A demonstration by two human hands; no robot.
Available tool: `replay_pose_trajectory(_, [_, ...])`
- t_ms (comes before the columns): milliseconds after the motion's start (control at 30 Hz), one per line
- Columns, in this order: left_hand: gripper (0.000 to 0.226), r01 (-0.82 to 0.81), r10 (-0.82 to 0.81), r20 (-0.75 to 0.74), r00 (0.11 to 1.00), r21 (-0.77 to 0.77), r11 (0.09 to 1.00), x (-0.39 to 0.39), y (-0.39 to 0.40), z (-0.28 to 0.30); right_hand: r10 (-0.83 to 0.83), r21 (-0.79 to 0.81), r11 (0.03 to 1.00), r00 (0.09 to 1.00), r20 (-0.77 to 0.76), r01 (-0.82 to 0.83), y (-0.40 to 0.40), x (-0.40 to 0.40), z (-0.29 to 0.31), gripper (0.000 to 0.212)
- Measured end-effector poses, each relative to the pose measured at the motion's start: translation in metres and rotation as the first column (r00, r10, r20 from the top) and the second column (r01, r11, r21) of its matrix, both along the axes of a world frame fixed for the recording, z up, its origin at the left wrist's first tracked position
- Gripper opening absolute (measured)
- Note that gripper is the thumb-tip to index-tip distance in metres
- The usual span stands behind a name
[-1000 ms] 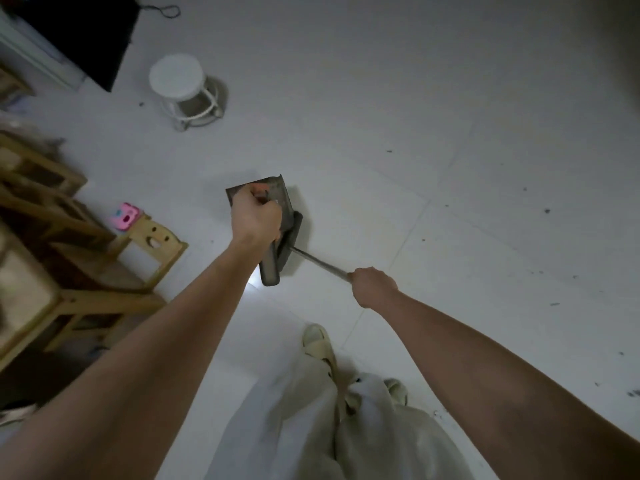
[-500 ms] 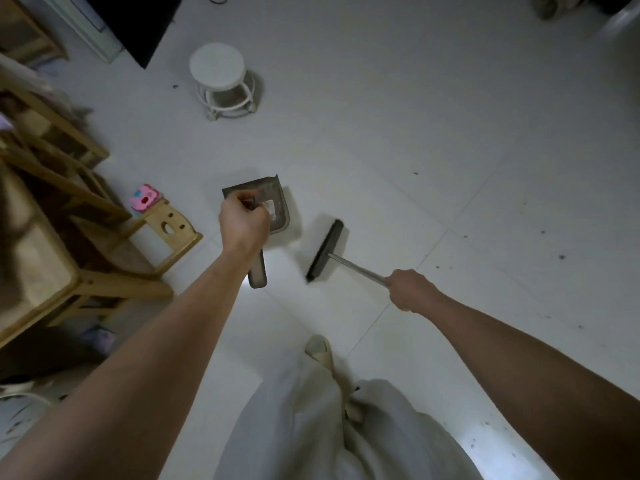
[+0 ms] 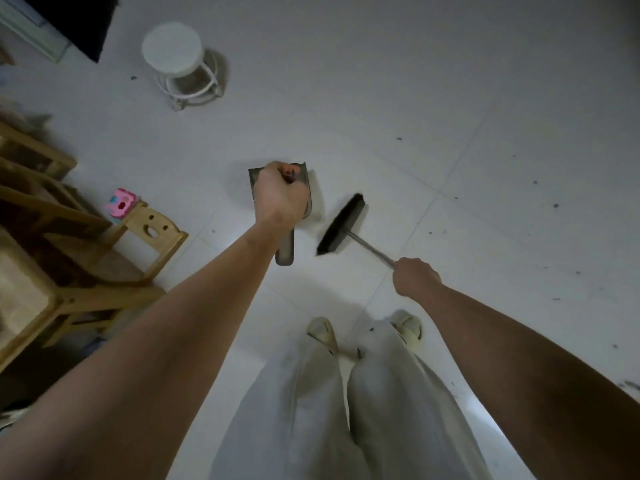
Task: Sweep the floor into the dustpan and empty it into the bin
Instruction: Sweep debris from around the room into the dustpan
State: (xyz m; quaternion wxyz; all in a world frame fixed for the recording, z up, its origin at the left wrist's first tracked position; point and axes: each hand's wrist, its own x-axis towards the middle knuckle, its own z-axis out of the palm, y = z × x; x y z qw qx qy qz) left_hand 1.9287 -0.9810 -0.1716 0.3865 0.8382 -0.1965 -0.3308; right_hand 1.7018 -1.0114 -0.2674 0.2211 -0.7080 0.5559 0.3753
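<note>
no readable text, labels or numbers anywhere

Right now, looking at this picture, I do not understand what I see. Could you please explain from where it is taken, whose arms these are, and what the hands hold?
There is no machine here. A person wears one camera on the head, so you look down along their own arms to the white tiled floor. The left hand grips a grey dustpan. The right hand holds the metal handle of a black broom, whose head is just right of the dustpan. Dark specks of dirt lie on the right. A white round stool stands further away, wooden furniture on the left. No bin is visible.
</note>
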Motion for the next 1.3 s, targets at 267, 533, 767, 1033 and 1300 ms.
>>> replay_pose_trajectory(267, [0.026,0.085,-0.086,-0.024,0.996,-0.018,0.996,-0.064,-0.067,-0.001,-0.072,-0.038,0.997,0.996,0.053,0.074,-0.049,-0.101,0.011,0.037])
replay_pose_trajectory(533, [0.023,0.222,-0.222,0.008,0.975,0.04,0.974,-0.148,-0.132,-0.014,-0.065,0.012,0.998,0.997,0.033,0.064,-0.113,-0.147,-0.004,0.037])
replay_pose_trajectory(767, [0.027,0.276,-0.278,0.053,0.959,0.039,0.96,-0.252,-0.214,-0.001,-0.356,0.067,0.932,0.934,-0.016,0.357,-0.133,-0.285,0.01,0.037])
replay_pose_trajectory(1033, [0.028,0.392,-0.393,0.033,0.919,0.018,0.92,-0.355,-0.276,0.015,-0.499,-0.01,0.867,0.867,-0.018,0.498,-0.154,-0.384,0.051,0.033])
replay_pose_trajectory(1300, [0.024,0.494,-0.495,-0.008,0.869,-0.022,0.869,-0.413,-0.32,0.026,-0.525,-0.081,0.843,0.846,0.09,0.532,-0.162,-0.427,0.06,0.037])
